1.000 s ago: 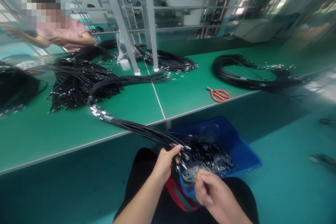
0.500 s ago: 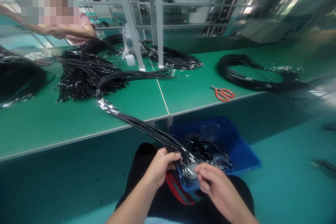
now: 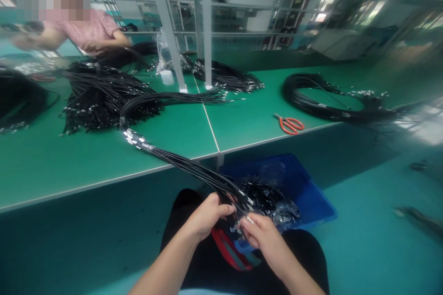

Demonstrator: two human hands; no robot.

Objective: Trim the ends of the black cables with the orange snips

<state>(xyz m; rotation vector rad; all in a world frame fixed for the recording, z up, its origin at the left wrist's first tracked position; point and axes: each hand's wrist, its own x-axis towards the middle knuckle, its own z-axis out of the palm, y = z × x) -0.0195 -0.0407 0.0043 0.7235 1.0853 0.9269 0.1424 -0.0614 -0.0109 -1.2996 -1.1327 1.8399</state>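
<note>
A bundle of thin black cables point(image 3: 180, 162) with metal end fittings runs off the green table's front edge down to my lap. My left hand point(image 3: 204, 215) is closed around the bundle's near end. My right hand point(image 3: 261, 236) pinches a small metal piece right beside the cable tips, fingers pressed together. A blue plastic bin point(image 3: 308, 193) resting on my lap holds many small black and metal parts just behind both hands.
The green table point(image 3: 51, 166) carries several heaps of black cables point(image 3: 100, 97), a coiled bundle point(image 3: 328, 101) at the right and orange scissors point(image 3: 290, 124) near the edge. Another person in a pink shirt point(image 3: 90, 32) works at the far left. Metal frame posts point(image 3: 166, 27) stand mid-table.
My right hand has moved up and left to meet the cable tips held by my left hand. The view has shifted slightly.
</note>
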